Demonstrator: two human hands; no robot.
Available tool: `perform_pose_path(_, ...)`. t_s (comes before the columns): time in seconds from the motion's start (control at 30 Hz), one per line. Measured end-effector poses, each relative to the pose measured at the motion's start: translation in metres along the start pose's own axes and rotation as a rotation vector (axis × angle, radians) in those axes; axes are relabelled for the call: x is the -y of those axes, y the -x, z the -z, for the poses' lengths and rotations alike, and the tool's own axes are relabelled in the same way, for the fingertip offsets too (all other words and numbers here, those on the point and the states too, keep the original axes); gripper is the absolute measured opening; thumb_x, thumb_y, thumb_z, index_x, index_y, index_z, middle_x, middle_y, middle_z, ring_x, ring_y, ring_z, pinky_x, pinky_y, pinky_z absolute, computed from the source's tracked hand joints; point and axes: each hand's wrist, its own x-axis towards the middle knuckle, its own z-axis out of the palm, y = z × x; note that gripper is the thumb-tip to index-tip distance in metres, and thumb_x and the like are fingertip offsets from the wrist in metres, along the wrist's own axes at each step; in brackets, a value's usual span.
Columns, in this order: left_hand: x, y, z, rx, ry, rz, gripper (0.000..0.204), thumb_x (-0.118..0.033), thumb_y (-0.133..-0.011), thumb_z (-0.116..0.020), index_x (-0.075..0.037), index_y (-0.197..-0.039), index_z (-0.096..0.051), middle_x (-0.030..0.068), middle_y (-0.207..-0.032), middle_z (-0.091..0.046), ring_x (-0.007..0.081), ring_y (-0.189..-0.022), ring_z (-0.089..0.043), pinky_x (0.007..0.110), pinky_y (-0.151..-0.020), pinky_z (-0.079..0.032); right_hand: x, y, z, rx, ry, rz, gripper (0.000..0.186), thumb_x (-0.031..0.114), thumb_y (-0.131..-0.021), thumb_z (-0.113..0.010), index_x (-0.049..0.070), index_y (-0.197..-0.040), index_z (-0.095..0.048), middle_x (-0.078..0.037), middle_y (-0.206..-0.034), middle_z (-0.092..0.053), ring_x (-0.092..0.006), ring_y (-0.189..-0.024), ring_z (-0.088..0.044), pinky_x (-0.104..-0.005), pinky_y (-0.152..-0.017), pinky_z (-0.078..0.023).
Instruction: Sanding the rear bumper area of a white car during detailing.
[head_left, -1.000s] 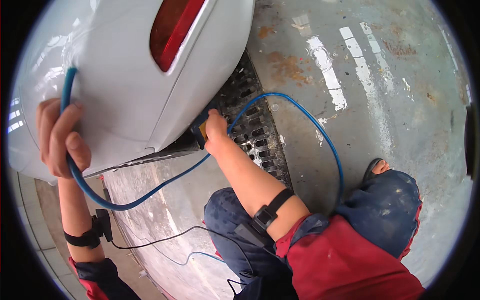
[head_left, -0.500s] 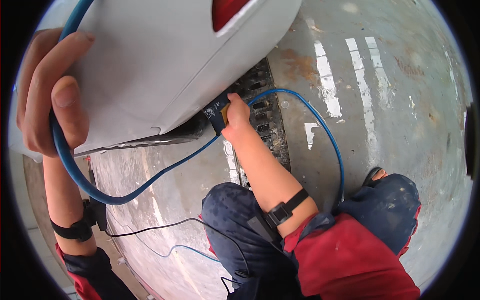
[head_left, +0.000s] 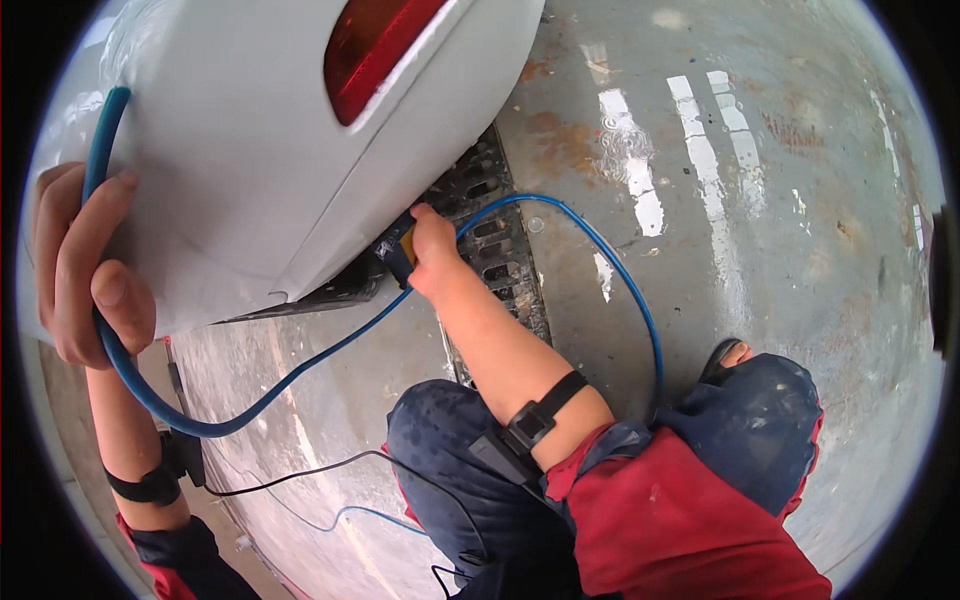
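Note:
My left hand (head_left: 85, 265) is closed round a blue hose (head_left: 235, 427), whose cut end points up against the upper left of a pale grey car body panel (head_left: 230, 170). From that hand the hose sags, passes by my right wrist and loops over the floor. My right hand (head_left: 435, 245) grips a sanding block (head_left: 393, 255), a dark printed sheet round a yellow pad, at the panel's lower edge. The face of the block towards the car is hidden.
A red tail lamp (head_left: 385, 55) is set in the panel. Below runs a black slotted drain grate (head_left: 495, 250) in the wet grey floor (head_left: 610, 330). A thin black cable (head_left: 300, 475) hangs from my left forearm's strap towards my knees.
The view has shifted, showing more of the tail lamp. My left hand sits lower in it, and the hose's end has come into sight. Both hands keep their holds.

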Motion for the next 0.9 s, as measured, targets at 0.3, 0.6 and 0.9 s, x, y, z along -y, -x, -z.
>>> perform_pose_path(0.3,0.001,0.003,-0.002,0.020,-0.053,0.020,0.054,-0.040,-0.117,-0.041,0.007,-0.118,-0.067,0.0226,-0.092,-0.068,0.0379,-0.084,-0.068,0.042,-0.071,-0.055,-0.024,-0.014,0.001,0.059,-0.058,-0.088,0.034,0.022,-0.109,-0.047,0.001,-0.131,-0.062,-0.012,-0.123,-0.072,-0.0271,-0.109,-0.072,-0.0426,-0.092,-0.060)
perform_pose_path(0.6,0.002,0.011,0.000,0.002,-0.088,0.036,0.059,-0.043,-0.117,-0.037,0.008,-0.118,-0.067,0.0255,-0.098,-0.069,0.0393,-0.087,-0.069,0.042,-0.074,-0.057,-0.033,-0.020,0.003,-0.029,0.017,-0.039,0.033,0.026,-0.107,-0.052,0.001,-0.122,-0.068,-0.010,-0.119,-0.072,-0.0221,-0.104,-0.070,-0.0386,-0.094,-0.054)
perform_pose_path(0.9,0.001,0.013,0.003,0.040,-0.075,0.081,0.061,-0.047,-0.116,-0.037,0.006,-0.117,-0.069,0.0250,-0.099,-0.069,0.0400,-0.090,-0.070,0.042,-0.075,-0.058,-0.039,-0.022,0.008,0.018,0.193,0.062,0.029,0.024,-0.105,-0.052,0.002,-0.115,-0.068,-0.008,-0.112,-0.071,-0.0201,-0.101,-0.067,-0.0372,-0.088,-0.053)
